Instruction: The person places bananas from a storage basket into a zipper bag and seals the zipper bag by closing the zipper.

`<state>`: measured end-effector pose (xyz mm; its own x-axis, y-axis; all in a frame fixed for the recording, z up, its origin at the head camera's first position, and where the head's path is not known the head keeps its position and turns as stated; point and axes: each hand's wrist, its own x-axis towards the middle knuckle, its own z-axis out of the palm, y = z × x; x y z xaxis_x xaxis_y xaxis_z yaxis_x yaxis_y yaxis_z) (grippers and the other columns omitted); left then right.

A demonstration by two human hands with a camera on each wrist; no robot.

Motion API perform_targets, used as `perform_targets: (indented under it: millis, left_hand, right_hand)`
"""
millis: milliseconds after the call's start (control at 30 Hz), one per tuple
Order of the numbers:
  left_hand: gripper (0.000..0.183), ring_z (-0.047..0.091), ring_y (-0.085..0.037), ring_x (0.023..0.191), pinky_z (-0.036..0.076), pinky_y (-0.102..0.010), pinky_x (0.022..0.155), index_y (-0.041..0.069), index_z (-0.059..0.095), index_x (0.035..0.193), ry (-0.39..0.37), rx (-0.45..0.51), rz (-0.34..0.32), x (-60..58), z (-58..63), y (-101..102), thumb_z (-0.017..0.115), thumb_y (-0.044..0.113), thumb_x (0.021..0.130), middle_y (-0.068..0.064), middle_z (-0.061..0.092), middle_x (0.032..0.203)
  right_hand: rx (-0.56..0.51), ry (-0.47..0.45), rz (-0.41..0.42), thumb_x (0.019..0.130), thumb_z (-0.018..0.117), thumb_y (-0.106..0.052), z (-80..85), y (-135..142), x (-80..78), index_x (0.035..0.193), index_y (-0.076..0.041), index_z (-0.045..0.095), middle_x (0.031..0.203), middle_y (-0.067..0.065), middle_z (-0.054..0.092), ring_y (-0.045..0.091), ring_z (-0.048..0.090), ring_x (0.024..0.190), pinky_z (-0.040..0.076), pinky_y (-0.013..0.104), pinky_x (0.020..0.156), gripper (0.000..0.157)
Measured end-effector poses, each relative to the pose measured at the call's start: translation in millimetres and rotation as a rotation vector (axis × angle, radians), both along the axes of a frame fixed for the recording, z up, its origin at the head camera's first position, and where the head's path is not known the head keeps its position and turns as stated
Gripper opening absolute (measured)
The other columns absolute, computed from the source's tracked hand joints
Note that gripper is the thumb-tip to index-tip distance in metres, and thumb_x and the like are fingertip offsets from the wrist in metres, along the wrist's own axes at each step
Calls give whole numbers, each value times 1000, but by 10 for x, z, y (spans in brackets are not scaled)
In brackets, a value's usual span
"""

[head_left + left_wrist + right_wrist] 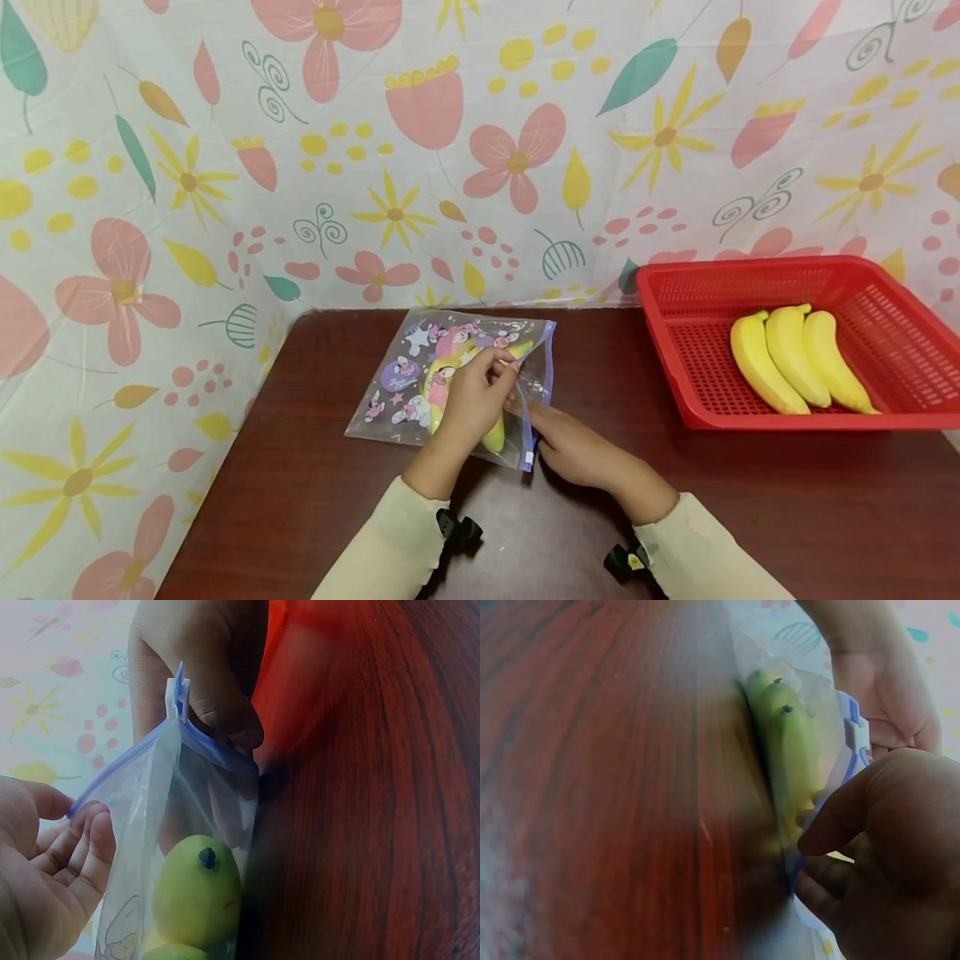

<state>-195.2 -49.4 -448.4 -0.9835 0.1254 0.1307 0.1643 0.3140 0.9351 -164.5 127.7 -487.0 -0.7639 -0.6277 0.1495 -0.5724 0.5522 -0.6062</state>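
Observation:
A clear zip bag [397, 417] with cartoon prints and a purple zip edge lies on the table, its mouth facing right and parted. Bananas [492, 437] are inside it; in the right wrist view, green-tinged bananas [795, 750] show their dark tips through the plastic. My left hand [476, 396] pinches the upper zip edge between thumb and fingers. Lower down at the mouth, my right hand [573, 446] pinches the opposite edge, its fingertips partly hidden by the bag. The white zip slider [529, 457] sits at the near end of the mouth.
A red plastic basket [787, 422] stands on the right with three yellow bananas [798, 354] in it. Behind the brown wooden table [300, 467] hangs a floral cloth [517, 225], which also covers the left side. Dark wrist devices [459, 531] sit at both sleeves.

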Motion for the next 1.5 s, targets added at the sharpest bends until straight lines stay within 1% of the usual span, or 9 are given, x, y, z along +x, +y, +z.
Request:
perform_targets:
  millis: [233,467,667,800,900,1033,1133,1233,1500]
  left_hand:
    - [12,67,-22,66,55,-27,56,13,68,107,2,2,-3,14,1,-12,61,18,99,-5,68,80]
    - [13,68,-28,67,54,-27,54,13,67,107,9,3,-6,12,-6,-17,60,20,99,-3,67,78]
    - [12,67,-23,64,56,-27,56,14,67,107,8,6,-6,12,10,-6,60,19,99,-5,68,79]
    - [12,67,-22,63,55,-27,55,13,68,107,12,-3,-4,8,11,-3,60,18,99,-5,68,79]
    - [12,67,-23,63,54,-26,55,13,68,107,20,-8,-5,2,7,-1,60,17,99,-5,68,79]
    - [11,65,-18,61,54,-26,55,13,68,107,24,-9,-3,0,3,1,60,17,99,-5,68,79]
    - [10,64,-15,60,54,-27,54,14,68,106,24,-6,0,1,-1,4,61,17,99,-5,68,78]
    - [9,64,-17,60,53,-26,54,14,67,105,25,-1,2,0,-5,7,61,17,99,-5,68,77]
    - [12,68,-28,65,57,-28,58,12,68,106,25,2,13,0,11,-4,61,17,98,-6,68,79]
  right_hand:
    - [0,-11,-5,90,42,16,26,-23,12,155,-10,39,156,16,44,32,42,144,38,53,116,71]
    - [23,-15,-30,89,47,13,86,8,45,149,-8,48,150,14,53,32,48,141,42,53,113,64]
    - [39,-26,-93,91,54,4,198,66,54,141,-7,57,140,11,62,28,57,133,46,51,109,52]
    - [65,-30,-131,93,57,-2,266,105,58,135,-4,61,137,12,64,29,59,130,48,51,108,43]
    - [74,-27,-152,94,57,-3,317,134,62,132,-5,63,132,12,66,28,62,126,50,50,106,38]
    - [57,-10,-166,95,58,-5,389,169,65,127,-8,66,123,7,69,21,66,113,54,45,98,34]
    - [42,-3,-182,96,57,-8,437,196,66,126,-10,67,117,5,70,15,65,102,55,39,90,31]
    - [31,3,-211,97,58,-10,481,228,65,126,-13,67,116,3,69,11,62,97,55,36,86,30]
    - [-3,33,-264,99,61,-16,623,322,76,129,-14,65,121,1,67,17,65,110,56,45,95,30]
